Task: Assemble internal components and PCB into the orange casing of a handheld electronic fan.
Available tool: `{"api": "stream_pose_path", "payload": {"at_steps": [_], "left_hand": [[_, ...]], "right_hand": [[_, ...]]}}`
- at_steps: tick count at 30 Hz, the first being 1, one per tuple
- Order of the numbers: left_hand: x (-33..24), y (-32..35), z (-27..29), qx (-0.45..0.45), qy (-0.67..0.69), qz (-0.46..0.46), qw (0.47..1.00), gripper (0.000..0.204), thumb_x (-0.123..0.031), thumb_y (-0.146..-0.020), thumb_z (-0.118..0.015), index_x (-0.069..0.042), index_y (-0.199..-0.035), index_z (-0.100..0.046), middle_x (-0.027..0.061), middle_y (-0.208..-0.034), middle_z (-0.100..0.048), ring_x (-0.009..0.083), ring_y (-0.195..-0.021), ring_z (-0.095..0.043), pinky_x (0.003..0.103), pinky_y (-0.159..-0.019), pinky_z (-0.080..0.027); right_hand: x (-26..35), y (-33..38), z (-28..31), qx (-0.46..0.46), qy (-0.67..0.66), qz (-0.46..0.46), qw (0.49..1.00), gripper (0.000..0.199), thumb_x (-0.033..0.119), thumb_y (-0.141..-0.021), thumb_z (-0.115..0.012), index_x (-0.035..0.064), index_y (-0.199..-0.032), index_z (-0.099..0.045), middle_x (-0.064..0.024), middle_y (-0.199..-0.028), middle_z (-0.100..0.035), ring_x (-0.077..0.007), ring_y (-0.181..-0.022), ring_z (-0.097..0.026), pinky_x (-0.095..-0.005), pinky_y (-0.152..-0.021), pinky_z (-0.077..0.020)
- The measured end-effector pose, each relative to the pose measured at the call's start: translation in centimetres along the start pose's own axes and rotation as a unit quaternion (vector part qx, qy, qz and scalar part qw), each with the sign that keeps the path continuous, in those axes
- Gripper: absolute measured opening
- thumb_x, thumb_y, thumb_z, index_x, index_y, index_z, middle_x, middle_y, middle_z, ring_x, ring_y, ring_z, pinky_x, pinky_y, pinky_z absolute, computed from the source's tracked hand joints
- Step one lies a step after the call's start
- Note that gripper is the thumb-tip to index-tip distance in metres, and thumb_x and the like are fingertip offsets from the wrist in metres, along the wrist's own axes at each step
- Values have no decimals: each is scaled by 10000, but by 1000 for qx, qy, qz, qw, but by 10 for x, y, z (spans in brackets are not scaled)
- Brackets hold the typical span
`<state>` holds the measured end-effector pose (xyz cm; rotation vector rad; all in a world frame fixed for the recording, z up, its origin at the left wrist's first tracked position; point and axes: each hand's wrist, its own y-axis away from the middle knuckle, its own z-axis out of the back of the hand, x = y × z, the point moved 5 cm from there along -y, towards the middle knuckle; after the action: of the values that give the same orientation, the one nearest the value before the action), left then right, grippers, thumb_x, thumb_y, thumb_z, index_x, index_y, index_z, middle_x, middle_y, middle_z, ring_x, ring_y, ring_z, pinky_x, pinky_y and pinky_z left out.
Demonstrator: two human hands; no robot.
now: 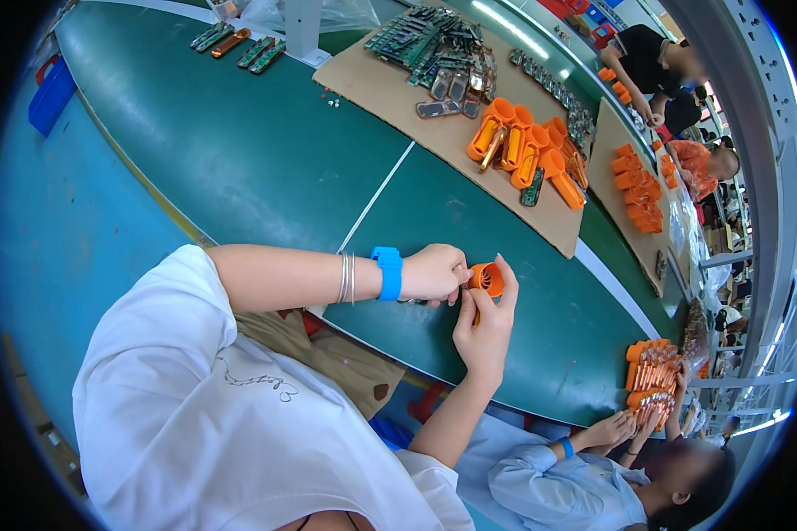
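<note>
Both hands meet over the near part of the green bench, around an orange handheld-fan housing with a round, ribbed opening facing up. My right hand grips it, the thumb at its lower side and the index finger stretched along its right rim. From the left, my left hand reaches in with bent fingertips pinched at the housing's left edge. Whatever small part those fingertips may hold is hidden. A blue wristband and silver bangles circle my left wrist.
Beyond my hands, a cardboard sheet carries orange fan housings and piled green circuit boards. Several boards lie far left. At right, a co-worker handles orange housings. A metal post stands behind.
</note>
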<state>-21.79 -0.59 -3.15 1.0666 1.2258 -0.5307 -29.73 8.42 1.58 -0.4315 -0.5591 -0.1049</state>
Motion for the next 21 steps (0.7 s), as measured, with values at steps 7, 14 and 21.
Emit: {"api": "stream_pose_path", "payload": {"at_steps": [7,14,21], "left_hand": [[-2,4,2,-56,-22,-1,998,217,-172,-948,-449,8,-857,-530,80,-636,-594,145,-475,-537,293,-436,-435],[-4,-2,5,-61,-36,2,997,219,-173,-935,-468,13,-849,-546,83,-628,-597,155,-449,-532,309,-418,-428],[3,-11,8,-82,-105,-33,990,217,-155,-900,-529,36,-813,-583,151,-643,-613,244,-512,-577,370,-506,-458]], "right_hand": [[-1,-1,-2,-5,1,2,1000,29,-37,-769,-593,-45,-781,-618,-245,-1293,-443,-406,-1131,-499,-424,-912,-445],[4,-1,0,-11,27,27,999,52,-22,-790,-581,-40,-806,-628,-211,-1300,-447,-374,-1119,-522,-405,-893,-454],[4,-2,-1,-11,23,26,999,56,-38,-787,-576,-43,-813,-625,-210,-1297,-450,-373,-1110,-527,-400,-889,-456]]}}
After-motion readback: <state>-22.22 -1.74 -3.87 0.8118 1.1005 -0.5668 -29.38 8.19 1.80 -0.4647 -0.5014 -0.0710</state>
